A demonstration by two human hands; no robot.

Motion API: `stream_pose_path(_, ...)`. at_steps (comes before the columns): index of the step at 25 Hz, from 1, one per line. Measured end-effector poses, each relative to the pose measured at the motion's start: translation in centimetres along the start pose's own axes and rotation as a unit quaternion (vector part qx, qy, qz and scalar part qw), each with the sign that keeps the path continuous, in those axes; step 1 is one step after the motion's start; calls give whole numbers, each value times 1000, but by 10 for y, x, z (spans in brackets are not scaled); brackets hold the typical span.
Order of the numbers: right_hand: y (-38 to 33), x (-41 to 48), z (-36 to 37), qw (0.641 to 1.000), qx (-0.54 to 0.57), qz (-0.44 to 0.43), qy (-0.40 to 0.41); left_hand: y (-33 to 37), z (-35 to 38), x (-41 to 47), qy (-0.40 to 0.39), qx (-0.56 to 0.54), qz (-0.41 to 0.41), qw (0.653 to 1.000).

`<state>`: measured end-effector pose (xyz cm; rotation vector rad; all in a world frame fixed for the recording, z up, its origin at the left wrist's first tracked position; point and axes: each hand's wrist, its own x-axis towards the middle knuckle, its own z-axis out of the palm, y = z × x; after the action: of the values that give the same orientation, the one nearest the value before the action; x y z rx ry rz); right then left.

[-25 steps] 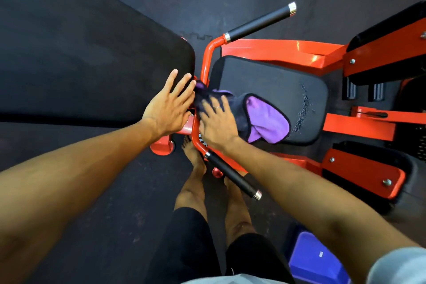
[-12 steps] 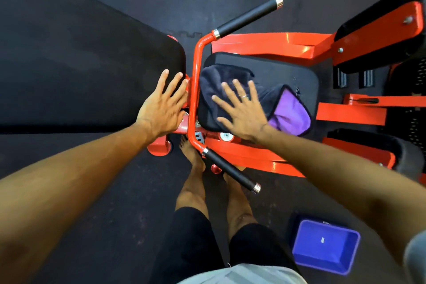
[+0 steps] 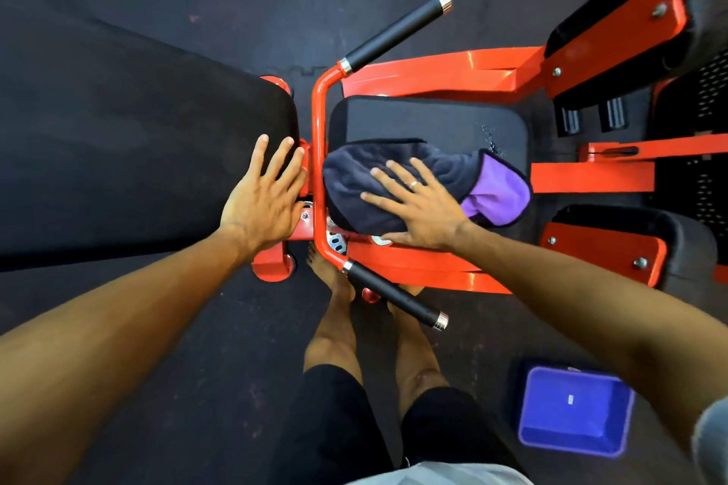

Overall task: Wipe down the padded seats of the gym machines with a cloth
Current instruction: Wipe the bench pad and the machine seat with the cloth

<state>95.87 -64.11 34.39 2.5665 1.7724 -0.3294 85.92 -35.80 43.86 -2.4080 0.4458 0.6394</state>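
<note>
On the large black pad (image 3: 138, 150) the left hand (image 3: 264, 201) stays flat, holding nothing. The right hand (image 3: 417, 209), fingers spread, presses the navy-and-purple cloth (image 3: 366, 177), now dragged to the seat pad's (image 3: 425, 118) near edge. The far strip likely still needs wiping.

My cloth (image 3: 394, 185) is plush, fuzzy fabric with a smoother purple side. The seat (image 3: 425, 118) is matt black padding, speckled at one spot, whether wet or scuffed I can't tell. The frame (image 3: 433, 75) is glossy orange painted metal. The grips (image 3: 394, 32) are matt black with shiny chrome caps. The bin (image 3: 571, 409) is smooth blue plastic, and the floor (image 3: 236, 406) is dull, mottled rubber.
</note>
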Motion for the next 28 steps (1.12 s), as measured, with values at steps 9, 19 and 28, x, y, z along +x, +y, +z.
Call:
stream_pose_path(9,-43,54,-2,999,-12,0,-48,4,7,-2,31,-34,-23,999)
stream_pose_path(19,61,5,-36,977,-25,207,35,90,-3,51,101,-414,-153,892)
stream_pose_path(28,37,45,-20,975,24,222,-10,100,-15,108,184,-535,-229,792)
